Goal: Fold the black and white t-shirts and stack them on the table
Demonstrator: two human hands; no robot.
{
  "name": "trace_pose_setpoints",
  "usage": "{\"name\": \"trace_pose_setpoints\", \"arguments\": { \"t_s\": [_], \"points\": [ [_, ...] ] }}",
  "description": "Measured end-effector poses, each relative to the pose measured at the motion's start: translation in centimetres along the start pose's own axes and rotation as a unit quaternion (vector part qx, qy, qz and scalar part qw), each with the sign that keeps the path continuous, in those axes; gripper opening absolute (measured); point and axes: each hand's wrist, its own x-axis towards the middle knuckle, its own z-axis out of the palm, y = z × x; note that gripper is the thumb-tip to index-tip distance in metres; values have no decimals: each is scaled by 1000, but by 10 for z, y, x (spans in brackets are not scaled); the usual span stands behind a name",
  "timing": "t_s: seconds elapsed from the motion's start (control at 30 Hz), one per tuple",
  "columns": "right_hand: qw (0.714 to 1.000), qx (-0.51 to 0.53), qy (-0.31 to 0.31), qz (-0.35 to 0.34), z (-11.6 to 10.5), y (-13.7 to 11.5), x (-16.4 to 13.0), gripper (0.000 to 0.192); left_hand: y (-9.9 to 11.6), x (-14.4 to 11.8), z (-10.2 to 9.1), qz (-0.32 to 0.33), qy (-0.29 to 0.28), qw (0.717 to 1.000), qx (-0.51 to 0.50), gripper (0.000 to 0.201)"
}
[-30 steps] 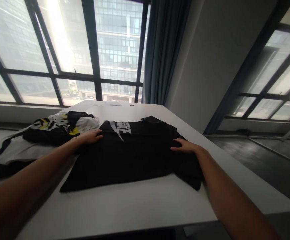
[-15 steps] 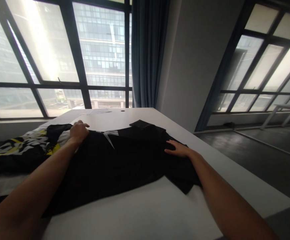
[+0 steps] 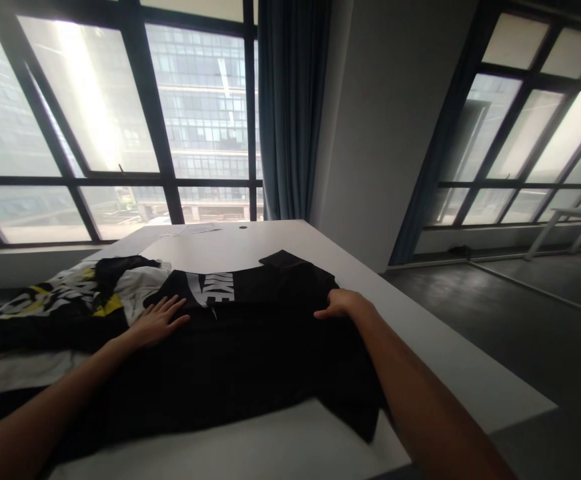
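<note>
A black T-shirt (image 3: pixel 250 360) with a white printed logo lies spread on the white table (image 3: pixel 420 347). My left hand (image 3: pixel 159 321) rests flat on the shirt's left side, fingers apart, just below the logo. At the shirt's right edge my right hand (image 3: pixel 343 304) has its fingers curled onto the cloth near the sleeve; whether it pinches the fabric I cannot tell.
A heap of black, white and yellow clothing (image 3: pixel 65 303) lies left of the shirt. Papers (image 3: pixel 195 229) sit at the table's far end by the windows. The table's right edge drops to a dark floor (image 3: pixel 520 313). A blue curtain (image 3: pixel 290 107) hangs behind.
My left hand came back from the shirt's far left corner and now lies flat lower down. The logo shows again. My right hand has curled at the right edge.
</note>
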Motion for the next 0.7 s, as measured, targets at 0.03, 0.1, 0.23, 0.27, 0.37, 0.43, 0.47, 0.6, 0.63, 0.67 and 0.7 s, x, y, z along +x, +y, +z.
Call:
{"name": "trace_pose_setpoints", "arguments": {
  "t_s": [0.03, 0.1, 0.23, 0.27, 0.37, 0.43, 0.47, 0.6, 0.63, 0.67, 0.7],
  "points": [
    [1000, -21, -9, 1, -5, -7, 2, 83, 1, -3, -1, 19, -1, 1000, -5, 79],
    [998, -43, -7, -49, -14, -19, 16, 79, 7, -3, -7, 48, -4, 999, -13, 78],
    [985, -3, 33, -167, -22, -29, 75, 83, 15, 16, -29, 59, -3, 998, -26, 86],
    [985, 5, 24, -169, -23, -29, 94, 85, 15, 23, -34, 48, 4, 998, -35, 81],
    [989, 7, 4, -151, -23, -24, 152, 85, 10, 50, -43, -3, 34, 998, -59, 63],
    [992, 0, 9, -127, -24, -20, 186, 84, 5, 69, -43, -22, 29, 998, -53, 61],
    [994, -6, 14, -110, -24, -20, 200, 86, 4, 79, -41, -27, 19, 998, -47, 63],
    [997, -37, 60, -25, -25, -25, 230, 85, 6, 109, -38, -51, 5, 998, -36, 60],
    [996, -41, 78, -18, -25, -28, 228, 83, 9, 111, -37, -52, 11, 998, -37, 57],
    [994, -44, 93, -22, -25, -30, 223, 81, 13, 110, -35, -45, 19, 998, -40, 55],
    [993, -46, 100, -40, -25, -30, 214, 79, 16, 105, -33, -29, 25, 998, -44, 55]
  ]
}}
